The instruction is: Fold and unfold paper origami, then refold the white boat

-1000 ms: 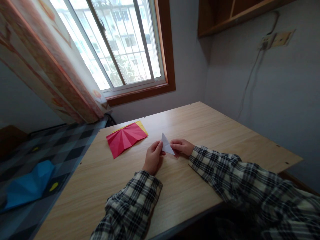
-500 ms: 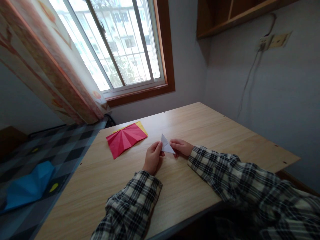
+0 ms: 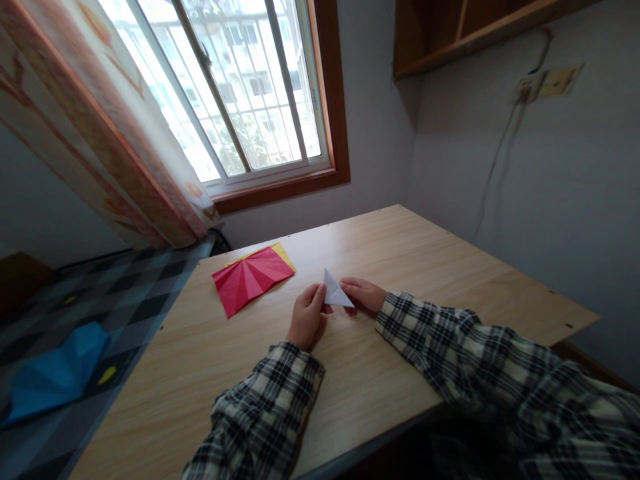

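Observation:
A small white folded paper triangle stands between both my hands at the middle of the wooden table. My left hand pinches its left edge with thumb and fingers. My right hand holds its right corner. Both forearms in plaid sleeves rest on the tabletop. A creased red paper sheet lies flat to the left of my hands, on top of a yellow sheet that peeks out behind it.
A blue creased paper lies on the checkered surface left of the table. A window and curtain are behind. The wall on the right carries a socket with a hanging cable and a wooden shelf above.
The white paper triangle has tilted slightly and sits a little lower between my fingers. My hands stay in the same place.

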The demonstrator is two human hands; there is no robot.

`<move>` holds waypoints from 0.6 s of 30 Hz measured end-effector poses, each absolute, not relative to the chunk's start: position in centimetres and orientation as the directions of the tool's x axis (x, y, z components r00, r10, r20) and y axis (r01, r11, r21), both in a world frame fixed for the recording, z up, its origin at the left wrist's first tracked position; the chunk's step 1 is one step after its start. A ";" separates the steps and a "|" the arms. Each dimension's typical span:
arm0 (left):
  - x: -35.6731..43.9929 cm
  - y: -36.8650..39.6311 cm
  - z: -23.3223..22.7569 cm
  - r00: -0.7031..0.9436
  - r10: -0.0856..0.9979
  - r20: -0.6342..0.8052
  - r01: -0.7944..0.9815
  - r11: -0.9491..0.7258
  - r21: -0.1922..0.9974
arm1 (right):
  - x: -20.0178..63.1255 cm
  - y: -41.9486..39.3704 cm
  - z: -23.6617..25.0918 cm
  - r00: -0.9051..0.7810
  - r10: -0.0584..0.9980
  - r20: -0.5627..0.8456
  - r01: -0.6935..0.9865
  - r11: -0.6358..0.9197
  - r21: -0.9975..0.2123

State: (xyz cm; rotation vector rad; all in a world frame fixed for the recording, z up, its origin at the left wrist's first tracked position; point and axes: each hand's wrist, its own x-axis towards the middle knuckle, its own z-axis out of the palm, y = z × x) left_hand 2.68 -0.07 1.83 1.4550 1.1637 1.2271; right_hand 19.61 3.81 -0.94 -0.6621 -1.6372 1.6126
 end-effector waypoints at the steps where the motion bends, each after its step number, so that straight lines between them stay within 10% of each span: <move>1: 2.7 -0.1 1.8 0.072 0.983 0.168 0.109 -0.175 0.978 | 19.6 3.8 -1.0 -0.597 0.789 0.145 -0.135 0.080 -0.988; 18: 2.7 0.0 2.0 0.072 0.988 0.138 -0.008 -0.138 0.990 | 19.5 3.9 -1.1 -0.587 0.800 0.124 -0.163 0.033 -0.986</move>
